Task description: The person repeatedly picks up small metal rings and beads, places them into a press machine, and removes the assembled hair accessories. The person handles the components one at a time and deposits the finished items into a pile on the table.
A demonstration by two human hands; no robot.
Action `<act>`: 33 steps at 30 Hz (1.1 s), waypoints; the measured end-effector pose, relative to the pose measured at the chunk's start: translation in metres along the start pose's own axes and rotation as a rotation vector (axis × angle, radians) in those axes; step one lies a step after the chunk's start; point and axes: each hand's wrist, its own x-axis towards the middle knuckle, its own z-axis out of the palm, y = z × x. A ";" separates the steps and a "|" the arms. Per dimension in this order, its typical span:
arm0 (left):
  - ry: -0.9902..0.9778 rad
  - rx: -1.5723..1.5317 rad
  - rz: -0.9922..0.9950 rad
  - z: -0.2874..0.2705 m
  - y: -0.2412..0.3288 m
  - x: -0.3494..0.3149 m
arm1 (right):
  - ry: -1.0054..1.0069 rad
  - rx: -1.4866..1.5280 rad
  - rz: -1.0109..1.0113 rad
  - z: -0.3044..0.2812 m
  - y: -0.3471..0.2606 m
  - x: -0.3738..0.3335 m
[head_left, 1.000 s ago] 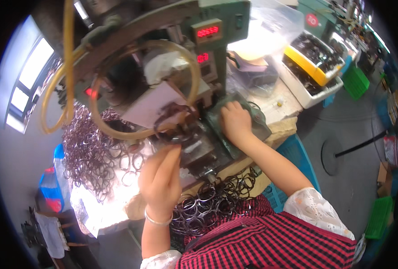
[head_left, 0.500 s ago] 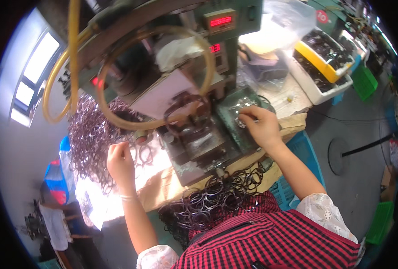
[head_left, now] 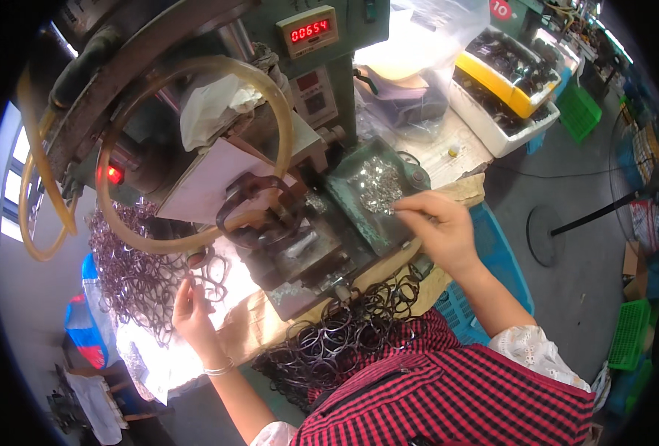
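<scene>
My right hand (head_left: 445, 230) is at the near right edge of a pile of small shiny metal pieces (head_left: 378, 182). Thumb and forefinger are pinched together; whatever is between the tips is too small to make out. The pieces lie on a green metal plate (head_left: 378, 236) beside the machine's work block (head_left: 300, 253). My left hand (head_left: 193, 312) is raised at the near edge of a heap of dark, thin rings (head_left: 132, 260), just below a round knob (head_left: 197, 259). Its fingers are bent and close together, and I cannot see whether they hold a ring.
A machine with a red digital counter (head_left: 309, 31) and a looped yellowish hose (head_left: 285, 126) stands ahead. More dark rings (head_left: 337, 327) lie against my checked apron. To the right are a blue basket (head_left: 493, 238), a white box (head_left: 493, 134) and a yellow-edged tray (head_left: 504, 89).
The view has shifted, so the machine sits further left. My right hand has moved from over the metal pieces to their near edge. My left hand stays by the rings, its fingers less tightly curled.
</scene>
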 end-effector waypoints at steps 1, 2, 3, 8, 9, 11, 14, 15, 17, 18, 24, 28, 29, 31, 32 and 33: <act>0.042 -0.036 -0.017 0.004 0.009 -0.002 | -0.051 0.060 -0.052 0.012 -0.012 0.008; 0.038 -0.089 -0.014 0.008 0.007 0.000 | -0.045 0.063 -0.192 0.026 -0.019 0.019; 0.034 -0.143 -0.011 0.013 0.000 0.003 | -0.073 0.108 -0.247 0.039 -0.030 0.030; 0.037 -0.182 -0.062 0.036 -0.011 -0.010 | -0.090 0.426 -0.019 0.091 -0.043 0.038; 0.040 -0.167 -0.037 0.036 -0.011 -0.016 | -0.090 0.495 0.015 0.093 -0.043 0.033; 0.069 -0.146 0.035 0.040 -0.010 -0.015 | -0.091 0.628 0.095 0.099 -0.043 0.035; 0.096 -0.130 0.147 0.049 0.008 -0.008 | -0.152 0.770 0.174 0.101 -0.043 0.035; 0.117 -0.145 0.167 0.053 0.022 -0.008 | -0.189 0.793 0.200 0.099 -0.047 0.035; 0.163 -0.173 0.226 0.055 0.043 -0.012 | -0.224 0.821 0.224 0.097 -0.057 0.035; 0.224 -0.150 0.250 0.063 0.069 -0.021 | -0.212 0.821 0.229 0.098 -0.062 0.034; 0.175 -0.101 0.781 0.046 0.148 -0.082 | -0.197 0.676 0.125 0.076 -0.085 0.017; -0.201 0.454 1.039 0.073 0.149 -0.071 | -0.150 -0.049 -0.245 0.057 -0.022 0.042; -0.170 0.392 1.088 0.088 0.142 -0.066 | -0.069 -0.359 -0.235 0.059 0.001 0.044; -0.212 0.350 1.090 0.107 0.132 -0.058 | 0.030 -0.623 -0.195 0.055 0.048 0.041; -0.226 0.345 1.106 0.112 0.129 -0.055 | 0.036 -0.584 -0.217 0.053 0.062 0.041; -0.231 0.349 1.104 0.114 0.128 -0.055 | 0.036 -0.543 -0.235 0.051 0.071 0.039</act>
